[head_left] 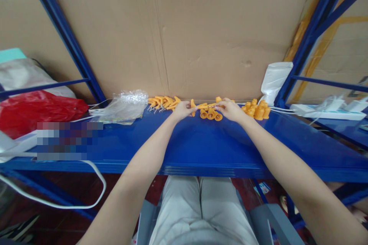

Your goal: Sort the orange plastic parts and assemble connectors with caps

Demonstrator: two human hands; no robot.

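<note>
My left hand [181,110] and my right hand [231,109] meet at the back of a blue metal shelf [201,145]. Both are closed in a pinch on one small orange plastic piece with a thin metal chain [206,106] stretched between them. Just below it lie three orange cup-shaped parts [211,114]. A row of finished orange pieces with chains [163,103] lies left of my left hand. A heap of loose orange parts [257,109] sits right of my right hand.
A crumpled clear plastic bag [124,105] and a red bag [34,110] lie at the left. A white bag [274,78] and a white power strip [327,114] are at the right. Cardboard [184,38] backs the shelf. A white cable [71,203] hangs below.
</note>
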